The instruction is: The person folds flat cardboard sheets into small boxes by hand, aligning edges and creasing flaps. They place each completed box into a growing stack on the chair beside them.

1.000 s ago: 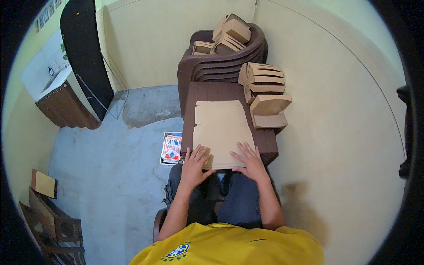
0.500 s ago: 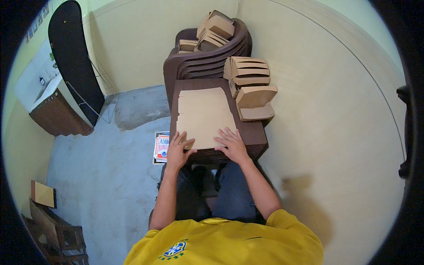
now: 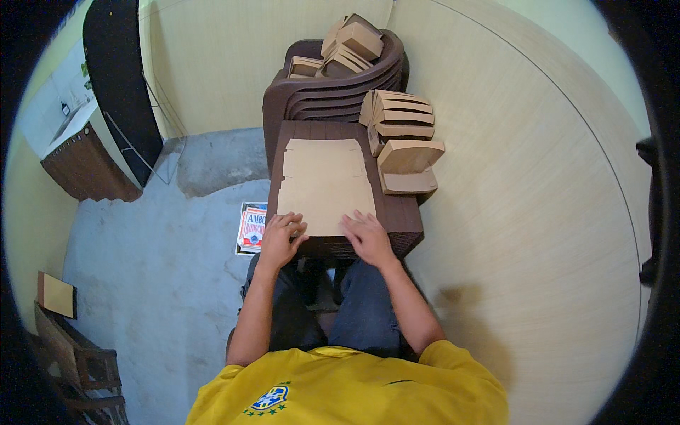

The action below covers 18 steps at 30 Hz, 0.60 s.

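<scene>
The person wears a bright yellow short-sleeved shirt (image 3: 354, 386) with a small blue and green crest (image 3: 269, 398) near the collar, and dark blue jeans (image 3: 361, 304). Forearms bare.

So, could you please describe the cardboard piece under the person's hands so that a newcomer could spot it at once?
Find the small dark brown table in front of the stacked brown chairs. On its top lies a flat cardboard sheet, with the left hand and right hand resting on its near edge. Unlike the folded boxes piled on its right, it lies unfolded and flat.
</scene>
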Tool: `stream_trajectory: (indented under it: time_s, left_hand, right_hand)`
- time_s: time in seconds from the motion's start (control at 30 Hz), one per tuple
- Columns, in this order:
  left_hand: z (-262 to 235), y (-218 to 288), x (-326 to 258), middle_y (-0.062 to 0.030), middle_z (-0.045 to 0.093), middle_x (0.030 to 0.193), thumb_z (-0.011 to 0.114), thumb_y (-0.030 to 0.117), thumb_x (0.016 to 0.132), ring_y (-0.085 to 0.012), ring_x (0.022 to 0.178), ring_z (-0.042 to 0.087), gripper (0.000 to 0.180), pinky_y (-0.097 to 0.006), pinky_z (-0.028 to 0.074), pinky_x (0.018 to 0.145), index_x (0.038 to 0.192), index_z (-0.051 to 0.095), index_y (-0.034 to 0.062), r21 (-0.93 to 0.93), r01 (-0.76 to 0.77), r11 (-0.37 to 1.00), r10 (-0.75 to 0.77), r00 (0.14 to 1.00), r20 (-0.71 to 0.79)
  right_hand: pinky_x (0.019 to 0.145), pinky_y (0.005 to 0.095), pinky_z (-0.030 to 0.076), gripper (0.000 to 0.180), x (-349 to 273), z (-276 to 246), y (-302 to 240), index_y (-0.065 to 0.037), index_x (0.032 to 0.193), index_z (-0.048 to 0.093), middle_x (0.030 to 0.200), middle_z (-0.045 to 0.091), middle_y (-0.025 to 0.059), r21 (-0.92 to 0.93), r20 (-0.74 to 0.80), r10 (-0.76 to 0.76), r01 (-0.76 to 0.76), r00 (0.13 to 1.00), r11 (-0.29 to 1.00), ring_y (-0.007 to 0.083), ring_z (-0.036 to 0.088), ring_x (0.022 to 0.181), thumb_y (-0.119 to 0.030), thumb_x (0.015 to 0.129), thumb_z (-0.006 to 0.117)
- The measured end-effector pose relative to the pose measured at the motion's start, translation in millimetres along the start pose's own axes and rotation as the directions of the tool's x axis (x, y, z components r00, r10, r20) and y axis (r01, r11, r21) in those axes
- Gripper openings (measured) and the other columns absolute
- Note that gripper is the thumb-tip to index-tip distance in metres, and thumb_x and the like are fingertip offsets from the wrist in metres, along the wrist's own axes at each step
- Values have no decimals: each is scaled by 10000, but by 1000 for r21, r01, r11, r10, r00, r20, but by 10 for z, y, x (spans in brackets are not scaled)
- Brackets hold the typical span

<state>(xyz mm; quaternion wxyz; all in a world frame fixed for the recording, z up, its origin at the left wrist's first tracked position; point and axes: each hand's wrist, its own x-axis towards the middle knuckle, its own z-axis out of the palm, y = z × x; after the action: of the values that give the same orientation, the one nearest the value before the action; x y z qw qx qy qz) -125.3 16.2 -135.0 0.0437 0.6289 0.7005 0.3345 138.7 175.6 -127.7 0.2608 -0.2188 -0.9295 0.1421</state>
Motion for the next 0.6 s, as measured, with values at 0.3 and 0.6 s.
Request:
stream_trajectory:
  time_s: [0.3,0.6]
  left_hand:
    - [-91,662,428,-196,676,1341,822,430,896,-362,1363,594,604,-599,317,1285,1359,695,64,147,174,974,-180,983,25]
    - [654,1699,2115,-229,600,1484,762,398,972,-425,1347,599,511,-539,515,1099,1442,662,224,35,-304,952,305,936,-178]
  right_hand:
    - [1266,774,167,443,123,-550,839,-169,1420,650,1551,572,125,-425,-231,443,-499,867,755,408,395,1547,-315,1005,701]
    - [1293,707,203,197,-205,-587,537,-151,1129,727,1181,718,137,-488,-125,337,-353,933,798,340,651,1256,-251,960,735]
